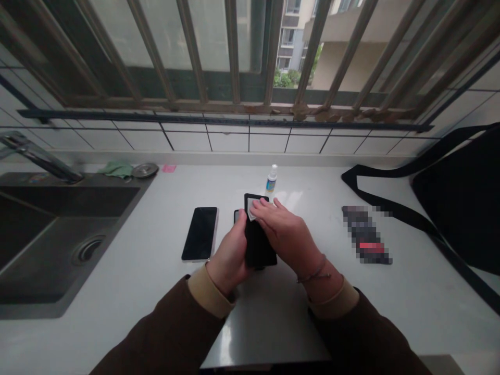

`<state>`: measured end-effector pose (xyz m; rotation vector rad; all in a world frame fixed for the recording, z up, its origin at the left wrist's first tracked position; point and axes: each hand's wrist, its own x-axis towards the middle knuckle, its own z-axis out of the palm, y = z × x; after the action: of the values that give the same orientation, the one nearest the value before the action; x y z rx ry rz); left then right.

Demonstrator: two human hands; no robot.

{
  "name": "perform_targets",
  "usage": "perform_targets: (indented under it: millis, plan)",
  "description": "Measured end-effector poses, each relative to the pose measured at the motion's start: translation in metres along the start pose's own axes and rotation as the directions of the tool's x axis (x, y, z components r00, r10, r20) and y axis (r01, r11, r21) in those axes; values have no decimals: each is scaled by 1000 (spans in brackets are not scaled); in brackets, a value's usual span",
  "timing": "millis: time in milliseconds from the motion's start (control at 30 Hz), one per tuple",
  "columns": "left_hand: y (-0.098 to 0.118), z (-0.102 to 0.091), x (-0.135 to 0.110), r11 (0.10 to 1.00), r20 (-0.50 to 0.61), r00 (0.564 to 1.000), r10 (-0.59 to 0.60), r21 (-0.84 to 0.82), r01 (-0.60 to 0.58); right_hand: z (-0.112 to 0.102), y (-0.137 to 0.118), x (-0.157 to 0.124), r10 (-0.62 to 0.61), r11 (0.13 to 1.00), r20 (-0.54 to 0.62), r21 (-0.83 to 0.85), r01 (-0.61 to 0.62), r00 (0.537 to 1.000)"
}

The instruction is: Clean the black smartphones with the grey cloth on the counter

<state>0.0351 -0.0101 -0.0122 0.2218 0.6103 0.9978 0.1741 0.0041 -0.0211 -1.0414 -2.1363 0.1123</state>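
My left hand (230, 252) grips a black smartphone (260, 245) along its left side, tilted above the counter. Under the fingers of my right hand (287, 229), a small white wipe (253, 209) is pressed flat against the upper part of the phone's dark face. Another dark-edged object (236, 215) shows partly behind the held phone; most of it is hidden. To the left of my left hand lies a second smartphone (200, 233), dark screen up. A small white spray bottle (271, 178) with a blue label stands just beyond the held phone.
At the left is a sink (70, 299) with a faucet (42, 159). A green cloth (117, 169), a metal strainer (145, 170) and a pink slip (169, 169) lie by it. A pixelated dark item (365, 237) and a black strapped bag (461, 192) are at right.
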Motion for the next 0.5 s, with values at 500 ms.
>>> perform_targets:
  millis: [500]
  plan:
    - [25,0,0,997,-107,992,71,-19,-73,9,-8,-5,-169,985,102,-21,171,980]
